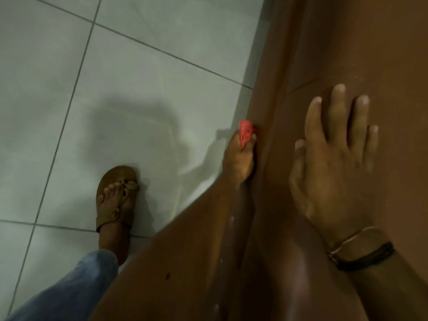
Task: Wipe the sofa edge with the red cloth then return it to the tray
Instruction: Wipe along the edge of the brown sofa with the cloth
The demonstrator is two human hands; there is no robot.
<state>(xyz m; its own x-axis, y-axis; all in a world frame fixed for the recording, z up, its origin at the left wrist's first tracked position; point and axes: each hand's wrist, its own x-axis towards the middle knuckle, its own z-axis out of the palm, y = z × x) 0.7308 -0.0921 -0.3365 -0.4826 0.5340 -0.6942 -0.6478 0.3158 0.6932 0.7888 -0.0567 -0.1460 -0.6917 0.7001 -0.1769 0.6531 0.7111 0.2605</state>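
Head view looks steeply down along a brown sofa [347,42] and the floor [139,77] beside it. Smooth and slightly glossy, the sofa's skin looks like leather or vinyl, with soft highlights along its rounded front roll and a thin seam crossing the seat near the top. A few pale specks sit on the shiny curve low in the picture.

The left hand [238,158] is closed tight on the red cloth [246,133], which is bunched into a small crumpled wad poking out past the fingertips. The wad is pressed against the sofa edge, right in the groove where the front roll meets the seat. The forearm runs down along that roll.

The right hand [333,163] lies flat and empty on the seat, fingers spread apart, palm down on the smooth covering. Two bands [361,249] circle its wrist: one thin and pale, one dark and cord-like.

Large, pale grey tiles cover the floor, matte with a faint sheen, divided by narrow dark grout lines that run at a slant. A soft shadow of the person falls across them. One foot [115,198] stands on the tiles in a flat brown thong sandal, well apart from the sofa, and a faded blue denim leg [69,290] rises from it at the lower left.

The picture is dim and a little blurred.
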